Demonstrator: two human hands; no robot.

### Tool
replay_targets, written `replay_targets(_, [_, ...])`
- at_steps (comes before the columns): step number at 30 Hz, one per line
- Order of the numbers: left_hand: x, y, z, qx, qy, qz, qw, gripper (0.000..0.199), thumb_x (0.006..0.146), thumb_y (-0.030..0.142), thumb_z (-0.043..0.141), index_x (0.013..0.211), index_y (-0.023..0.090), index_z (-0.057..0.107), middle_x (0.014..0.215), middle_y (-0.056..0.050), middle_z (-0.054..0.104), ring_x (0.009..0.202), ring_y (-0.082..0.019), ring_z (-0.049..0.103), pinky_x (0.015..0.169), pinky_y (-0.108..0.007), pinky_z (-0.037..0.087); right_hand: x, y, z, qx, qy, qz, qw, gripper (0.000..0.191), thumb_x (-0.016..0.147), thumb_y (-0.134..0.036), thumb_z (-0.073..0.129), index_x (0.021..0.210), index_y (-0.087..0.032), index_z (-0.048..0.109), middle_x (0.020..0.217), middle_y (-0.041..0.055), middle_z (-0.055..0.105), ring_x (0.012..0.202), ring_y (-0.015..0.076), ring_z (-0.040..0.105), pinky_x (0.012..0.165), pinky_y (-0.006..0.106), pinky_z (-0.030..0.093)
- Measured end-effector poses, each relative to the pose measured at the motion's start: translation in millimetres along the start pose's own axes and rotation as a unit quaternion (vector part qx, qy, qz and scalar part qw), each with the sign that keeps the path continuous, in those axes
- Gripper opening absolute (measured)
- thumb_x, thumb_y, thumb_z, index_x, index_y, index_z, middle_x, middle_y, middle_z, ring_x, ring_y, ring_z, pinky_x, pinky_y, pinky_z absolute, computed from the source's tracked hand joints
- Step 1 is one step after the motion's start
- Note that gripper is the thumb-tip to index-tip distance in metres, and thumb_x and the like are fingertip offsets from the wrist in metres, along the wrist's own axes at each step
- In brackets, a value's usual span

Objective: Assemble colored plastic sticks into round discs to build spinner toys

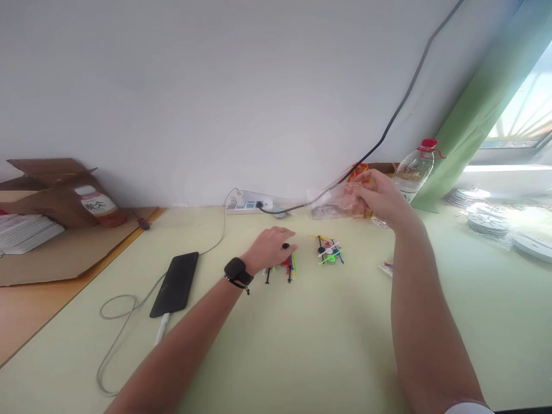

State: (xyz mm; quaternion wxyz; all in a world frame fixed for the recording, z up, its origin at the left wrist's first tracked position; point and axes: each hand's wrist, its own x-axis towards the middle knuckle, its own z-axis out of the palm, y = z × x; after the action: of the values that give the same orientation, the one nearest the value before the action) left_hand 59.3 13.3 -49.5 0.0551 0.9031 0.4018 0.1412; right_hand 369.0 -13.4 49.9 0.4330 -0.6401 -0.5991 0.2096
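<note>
My left hand (269, 248), with a black watch (238, 271) on its wrist, is over a small pile of coloured plastic arrow spinners (290, 269). Its thumb and index finger are apart, and the palm hides part of the pile. To the right lies a second cluster of arrow spinners (330, 250) in black, white, green, blue and yellow. Raised near the wall, my right hand (382, 198) pinches the edge of a clear plastic bag (330, 202), which hangs out to the left.
A black phone (175, 284) with a cable lies left. Against the wall are a power strip (248, 202) and black cord (379, 141). A large bottle (414, 172) stands behind my right hand. Wrapped discs (487, 218) sit right; a cardboard box (64, 195) and labelled bottle (99, 204) sit left.
</note>
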Motion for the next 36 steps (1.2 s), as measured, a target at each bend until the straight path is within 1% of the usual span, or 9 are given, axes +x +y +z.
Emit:
replay_targets(3, [6, -19, -37.1, -0.027, 0.020, -0.065, 0.997, 0.046, 0.099, 0.054, 0.049, 0.127, 0.025, 0.071, 0.132, -0.007, 0.071, 0.121, -0.030, 0.063, 0.105, -0.040, 0.048, 19, 24, 26, 0.111, -0.002, 0.035, 0.993, 0.019, 0.093, -0.030, 0.062, 0.110, -0.023, 0.055, 0.084, 0.0049, 0.072, 0.068, 0.0165, 0.067, 0.059, 0.025, 0.053])
replay_targets(6, [10, -39, -72.7, -0.073, 0.001, -0.127, 0.989, 0.050, 0.098, 0.061, 0.046, 0.121, 0.026, 0.074, 0.124, -0.006, 0.075, 0.108, -0.027, 0.069, 0.091, -0.033, 0.053, 31, 37, 59, 0.203, -0.013, 0.075, 0.976, 0.014, 0.094, -0.029, 0.062, 0.104, -0.021, 0.055, 0.096, 0.0081, 0.075, 0.083, 0.0167, 0.074, 0.073, 0.025, 0.060])
replay_targets(9, [12, -53, -88.9, -0.089, -0.020, -0.193, 0.977, 0.051, 0.095, 0.064, 0.049, 0.122, 0.029, 0.074, 0.127, -0.005, 0.073, 0.112, -0.026, 0.068, 0.089, -0.031, 0.054, 32, 39, 82, 0.296, -0.077, 0.093, 0.947, 0.016, 0.099, -0.030, 0.057, 0.110, -0.019, 0.053, 0.111, 0.0136, 0.074, 0.101, 0.0186, 0.075, 0.087, 0.026, 0.061])
replay_targets(12, [14, -57, -85.4, -0.104, -0.028, -0.222, 0.969, 0.052, 0.093, 0.065, 0.050, 0.124, 0.029, 0.073, 0.128, -0.005, 0.073, 0.113, -0.026, 0.068, 0.091, -0.030, 0.053, 28, 39, 87, 0.242, -0.121, 0.107, 0.957, 0.033, 0.099, -0.038, 0.061, 0.125, -0.018, 0.052, 0.121, 0.0166, 0.072, 0.104, 0.0211, 0.075, 0.090, 0.030, 0.062])
replay_targets(16, [22, -46, -70.2, -0.118, -0.064, -0.211, 0.968, 0.049, 0.093, 0.060, 0.051, 0.123, 0.028, 0.073, 0.128, -0.006, 0.073, 0.112, -0.027, 0.069, 0.090, -0.031, 0.054, 25, 43, 79, 0.005, -0.187, 0.066, 0.980, 0.039, 0.097, -0.045, 0.064, 0.128, -0.020, 0.060, 0.124, 0.0127, 0.072, 0.103, 0.0214, 0.073, 0.087, 0.029, 0.058])
replay_targets(19, [33, -32, -60.2, -0.125, -0.070, -0.160, 0.977, 0.045, 0.093, 0.055, 0.054, 0.120, 0.025, 0.074, 0.125, -0.007, 0.074, 0.110, -0.026, 0.070, 0.092, -0.032, 0.054, 21, 49, 82, -0.178, -0.293, 0.021, 0.939, 0.050, 0.087, -0.053, 0.074, 0.127, -0.026, 0.065, 0.129, 0.0090, 0.070, 0.105, 0.0223, 0.070, 0.084, 0.028, 0.055])
replay_targets(22, [42, -19, -53.2, -0.159, -0.060, -0.112, 0.979, 0.048, 0.093, 0.056, 0.055, 0.124, 0.024, 0.073, 0.126, -0.008, 0.074, 0.110, -0.026, 0.069, 0.091, -0.032, 0.055, 16, 54, 92, -0.273, -0.343, 0.029, 0.898, 0.058, 0.076, -0.050, 0.082, 0.126, -0.026, 0.067, 0.126, 0.0075, 0.071, 0.101, 0.0231, 0.070, 0.078, 0.028, 0.053])
replay_targets(30, [47, -10, -49.0, -0.168, -0.054, -0.104, 0.979, 0.043, 0.091, 0.051, 0.060, 0.119, 0.022, 0.074, 0.124, -0.008, 0.074, 0.107, -0.025, 0.071, 0.086, -0.030, 0.056, 3, 72, 79, -0.315, -0.319, 0.031, 0.893, 0.022, 0.070, -0.019, 0.074, 0.092, -0.022, 0.071, 0.106, 0.0058, 0.073, 0.084, 0.0204, 0.067, 0.061, 0.027, 0.044])
replay_targets(36, [51, -6, -40.7, -0.174, -0.065, -0.095, 0.978, 0.040, 0.090, 0.050, 0.061, 0.115, 0.022, 0.074, 0.123, -0.009, 0.074, 0.105, -0.026, 0.071, 0.080, -0.030, 0.055, 4, 87, 65, -0.296, -0.268, -0.017, 0.917, 0.010, 0.075, -0.016, 0.068, 0.084, -0.020, 0.068, 0.095, 0.0051, 0.073, 0.081, 0.0195, 0.067, 0.064, 0.026, 0.045])
